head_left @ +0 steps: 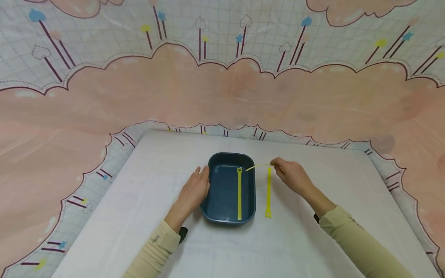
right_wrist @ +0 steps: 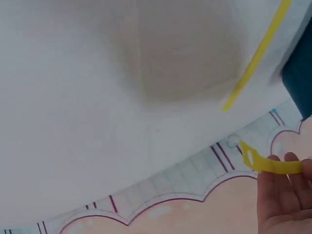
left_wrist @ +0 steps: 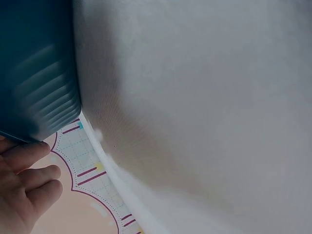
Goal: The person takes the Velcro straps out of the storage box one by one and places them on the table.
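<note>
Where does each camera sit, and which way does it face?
Head: on the head, facing forward and down at the blue tray; left hand, right hand, sleeves show.
Left wrist: on that wrist, facing the tray's outer wall; only the left hand shows.
Right wrist: on that wrist, facing the held yellow strip and table; only the right hand shows.
Head and right wrist share the held strip and another strip beside the tray.

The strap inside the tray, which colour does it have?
Yellow; the strap shows best in the head view.
</note>
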`<state>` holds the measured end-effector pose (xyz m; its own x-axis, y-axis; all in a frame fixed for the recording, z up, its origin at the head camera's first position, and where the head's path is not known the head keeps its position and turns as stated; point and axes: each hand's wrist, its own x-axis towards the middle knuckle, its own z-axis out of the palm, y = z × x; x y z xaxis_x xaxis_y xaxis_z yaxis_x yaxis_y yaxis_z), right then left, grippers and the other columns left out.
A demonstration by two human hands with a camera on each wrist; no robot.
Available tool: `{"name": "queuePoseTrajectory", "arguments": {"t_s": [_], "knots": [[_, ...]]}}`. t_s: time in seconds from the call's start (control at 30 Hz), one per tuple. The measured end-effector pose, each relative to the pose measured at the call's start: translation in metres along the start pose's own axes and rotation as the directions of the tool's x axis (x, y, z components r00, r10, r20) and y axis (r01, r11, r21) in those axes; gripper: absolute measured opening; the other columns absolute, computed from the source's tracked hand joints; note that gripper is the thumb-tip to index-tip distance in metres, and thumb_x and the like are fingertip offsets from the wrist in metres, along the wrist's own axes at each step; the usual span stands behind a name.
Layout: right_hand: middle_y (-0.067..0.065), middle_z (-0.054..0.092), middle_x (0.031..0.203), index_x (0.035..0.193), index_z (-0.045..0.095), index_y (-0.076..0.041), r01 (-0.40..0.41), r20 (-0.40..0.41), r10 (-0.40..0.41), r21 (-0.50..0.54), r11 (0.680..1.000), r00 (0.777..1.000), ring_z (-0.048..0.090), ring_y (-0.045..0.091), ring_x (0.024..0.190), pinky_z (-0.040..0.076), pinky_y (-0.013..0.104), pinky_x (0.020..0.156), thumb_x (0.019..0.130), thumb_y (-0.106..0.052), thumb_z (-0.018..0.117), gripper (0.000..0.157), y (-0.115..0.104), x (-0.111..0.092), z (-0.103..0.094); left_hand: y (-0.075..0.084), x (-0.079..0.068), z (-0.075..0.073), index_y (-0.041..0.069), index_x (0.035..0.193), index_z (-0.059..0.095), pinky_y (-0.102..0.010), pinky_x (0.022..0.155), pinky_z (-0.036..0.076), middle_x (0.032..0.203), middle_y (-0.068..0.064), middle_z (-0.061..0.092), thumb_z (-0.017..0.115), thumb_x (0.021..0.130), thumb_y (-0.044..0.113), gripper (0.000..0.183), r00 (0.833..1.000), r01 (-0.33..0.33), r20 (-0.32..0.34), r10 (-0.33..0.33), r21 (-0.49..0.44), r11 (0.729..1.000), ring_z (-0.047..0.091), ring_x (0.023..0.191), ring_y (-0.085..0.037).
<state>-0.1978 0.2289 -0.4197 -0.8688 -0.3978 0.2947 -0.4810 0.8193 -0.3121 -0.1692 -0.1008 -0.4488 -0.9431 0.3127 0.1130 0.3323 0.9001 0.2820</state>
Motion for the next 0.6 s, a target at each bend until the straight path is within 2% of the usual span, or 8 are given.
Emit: {"name": "queuePoseTrajectory", "arguments": {"t_s": [0.2, 0.27, 0.33, 0.37, 0.43, 0.53, 0.6], "knots": [[0.016, 0.072, 0.100, 0.106, 0.065, -0.001, -0.052, -0.019, 0.055, 0.133, 0.990, 0.998, 0.070, 0.032, 0.087, 0.057, 0.047, 0.077, 0.092, 0.000, 0.063, 0.015, 0.013, -0.008, 0.003, 0.000, -0.001, -0.002, -0.011, 0.143, 0.039, -0.050, 0.111, 0.033, 0.144, -0.024, 0.046, 0.047, 0.102, 0.011, 0.048, 1.000, -0.014, -0.010, 0.014, 0.004, 1.000, 0.037, 0.137, -0.041], [0.017, 0.072, 0.102, 0.107, 0.065, 0.000, -0.096, 0.005, 0.097, 0.197, 0.976, 0.995, 0.070, 0.034, 0.092, 0.058, 0.046, 0.078, 0.092, 0.001, 0.062, 0.015, 0.016, -0.010, 0.003, 0.000, -0.001, -0.002, -0.011, 0.143, 0.039, -0.050, 0.111, 0.034, 0.144, -0.024, 0.046, 0.047, 0.102, 0.011, 0.048, 1.000, -0.019, -0.012, 0.019, 0.007, 1.000, 0.037, 0.137, -0.041], [0.020, 0.071, 0.105, 0.109, 0.063, 0.002, -0.166, 0.054, 0.157, 0.276, 0.947, 0.986, 0.070, 0.035, 0.095, 0.058, 0.044, 0.078, 0.094, 0.000, 0.061, 0.016, 0.017, -0.012, 0.002, 0.000, -0.001, -0.002, -0.012, 0.142, 0.039, -0.050, 0.110, 0.034, 0.144, -0.024, 0.047, 0.048, 0.101, 0.011, 0.048, 1.000, -0.025, -0.018, 0.025, 0.009, 1.000, 0.038, 0.137, -0.041], [0.021, 0.071, 0.108, 0.111, 0.062, 0.002, -0.215, 0.090, 0.196, 0.322, 0.922, 0.976, 0.069, 0.035, 0.097, 0.058, 0.042, 0.078, 0.095, -0.001, 0.060, 0.017, 0.018, -0.012, 0.001, 0.000, -0.001, -0.002, -0.012, 0.142, 0.039, -0.050, 0.110, 0.034, 0.143, -0.024, 0.047, 0.048, 0.101, 0.011, 0.048, 0.999, -0.026, -0.021, 0.027, 0.010, 1.000, 0.038, 0.137, -0.041], [0.021, 0.069, 0.112, 0.116, 0.059, 0.004, -0.326, 0.180, 0.275, 0.416, 0.849, 0.945, 0.068, 0.034, 0.101, 0.059, 0.038, 0.077, 0.097, -0.005, 0.057, 0.020, 0.019, -0.013, 0.000, 0.000, -0.001, -0.001, -0.012, 0.142, 0.040, -0.050, 0.110, 0.035, 0.143, -0.024, 0.047, 0.048, 0.101, 0.011, 0.047, 0.999, -0.030, -0.028, 0.030, 0.014, 0.999, 0.039, 0.136, -0.041], [0.023, 0.065, 0.120, 0.125, 0.052, 0.006, -0.487, 0.321, 0.368, 0.523, 0.699, 0.873, 0.067, 0.034, 0.105, 0.058, 0.036, 0.080, 0.100, -0.011, 0.054, 0.030, 0.020, -0.015, -0.002, 0.000, -0.002, -0.001, -0.012, 0.142, 0.040, -0.050, 0.110, 0.035, 0.143, -0.024, 0.048, 0.050, 0.101, 0.010, 0.048, 0.999, -0.035, -0.036, 0.036, 0.023, 0.999, 0.040, 0.136, -0.041], [0.023, 0.064, 0.123, 0.130, 0.048, 0.007, -0.561, 0.395, 0.399, 0.560, 0.609, 0.828, 0.066, 0.035, 0.107, 0.057, 0.037, 0.083, 0.101, -0.013, 0.053, 0.036, 0.021, -0.016, -0.002, 0.000, -0.002, 0.000, -0.012, 0.141, 0.041, -0.050, 0.109, 0.036, 0.143, -0.024, 0.048, 0.050, 0.100, 0.011, 0.048, 0.999, -0.037, -0.037, 0.038, 0.031, 0.999, 0.040, 0.136, -0.041]]}}
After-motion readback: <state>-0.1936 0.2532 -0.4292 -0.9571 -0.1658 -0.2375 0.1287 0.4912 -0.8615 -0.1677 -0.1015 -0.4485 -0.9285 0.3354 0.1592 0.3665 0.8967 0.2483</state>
